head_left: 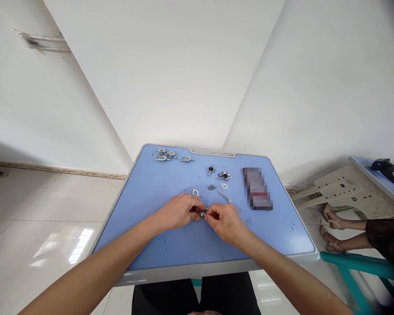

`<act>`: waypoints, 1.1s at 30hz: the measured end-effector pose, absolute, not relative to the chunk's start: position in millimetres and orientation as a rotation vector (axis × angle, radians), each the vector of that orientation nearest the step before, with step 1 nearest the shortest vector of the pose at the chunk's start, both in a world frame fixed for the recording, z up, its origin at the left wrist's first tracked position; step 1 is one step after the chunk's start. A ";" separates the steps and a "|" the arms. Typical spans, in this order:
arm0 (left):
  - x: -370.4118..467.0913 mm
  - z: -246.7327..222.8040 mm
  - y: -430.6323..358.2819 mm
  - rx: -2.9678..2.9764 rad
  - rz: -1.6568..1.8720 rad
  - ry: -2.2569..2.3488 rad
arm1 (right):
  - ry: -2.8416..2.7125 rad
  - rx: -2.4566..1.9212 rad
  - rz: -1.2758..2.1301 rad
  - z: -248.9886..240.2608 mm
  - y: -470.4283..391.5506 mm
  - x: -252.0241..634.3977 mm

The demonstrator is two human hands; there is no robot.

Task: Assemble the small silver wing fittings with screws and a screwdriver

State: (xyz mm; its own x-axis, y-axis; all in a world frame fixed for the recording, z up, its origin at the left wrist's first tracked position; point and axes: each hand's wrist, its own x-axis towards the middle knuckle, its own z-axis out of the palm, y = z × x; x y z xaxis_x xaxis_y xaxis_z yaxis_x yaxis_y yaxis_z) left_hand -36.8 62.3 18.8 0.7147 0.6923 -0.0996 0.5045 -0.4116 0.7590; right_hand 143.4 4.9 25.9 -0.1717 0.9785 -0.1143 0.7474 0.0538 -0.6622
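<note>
Near the middle of the table, a small metal fitting with a dark round centre point(202, 214) is pinched between the fingertips of both hands. My left hand point(183, 210) grips it from the left, thumb and fingers together. From the right, my right hand point(228, 222) pinches it between thumb and forefinger. Fingers hide much of the fitting. Just beyond my left hand lies a flat metal plate with a hole point(193, 191). A thin silvery tool, perhaps a screwdriver point(229, 200), lies beyond my right hand, close to a small grey round part point(212, 187).
On the blue tabletop point(141, 249), several metal brackets point(164, 155) are heaped at the back left. Two dark-centred fittings, one a larger assembly point(224, 176), sit further right, above another flat plate point(224, 186). A blurred-out dark rectangular object point(258, 189) lies at right. Another person's feet point(335, 218) show beyond.
</note>
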 end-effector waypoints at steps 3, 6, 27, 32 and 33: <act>-36.4 17.5 61.8 2.103 0.251 0.950 | -2.002 -1.771 0.882 30.4 8.9 142.1; -36.1 17.2 61.3 2.106 0.244 0.968 | -2.001 -1.763 0.885 32.6 12.0 140.7; -35.7 30.1 50.9 2.214 0.097 1.124 | -1.994 -1.796 0.864 41.2 -0.2 162.9; -29.9 26.2 48.4 2.257 0.110 1.179 | -2.101 -1.813 0.638 28.0 -2.3 152.2; -30.1 25.9 48.9 2.265 0.121 1.164 | -2.124 -1.800 0.614 26.6 -2.4 150.8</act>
